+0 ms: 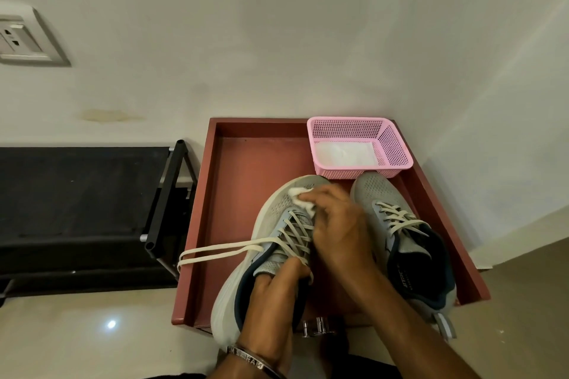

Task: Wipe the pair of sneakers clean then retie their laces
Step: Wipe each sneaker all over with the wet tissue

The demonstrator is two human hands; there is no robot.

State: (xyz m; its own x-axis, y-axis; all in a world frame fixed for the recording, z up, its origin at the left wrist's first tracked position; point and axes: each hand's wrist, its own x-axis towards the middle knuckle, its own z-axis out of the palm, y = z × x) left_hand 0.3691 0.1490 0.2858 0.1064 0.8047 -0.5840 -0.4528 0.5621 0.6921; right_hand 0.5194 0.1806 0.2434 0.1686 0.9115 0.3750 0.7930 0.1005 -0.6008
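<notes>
Two grey sneakers with dark blue collars lie on a reddish-brown tray [209,194]. The left sneaker [246,261] is tilted, its cream laces [215,251] loose and trailing left over the tray's edge. My left hand [274,295] reaches into its opening and holds it by the tongue. My right hand [335,224] presses a white wipe [300,198] against its toe area. The right sneaker [397,224] rests beside it, laces threaded, ends hidden.
A pink mesh basket [394,144] holding white wipes stands at the tray's far right corner. A black rack [92,209] stands to the left, close to the tray. A wall with a socket plate [27,40] rises behind. Glossy floor lies at the near left.
</notes>
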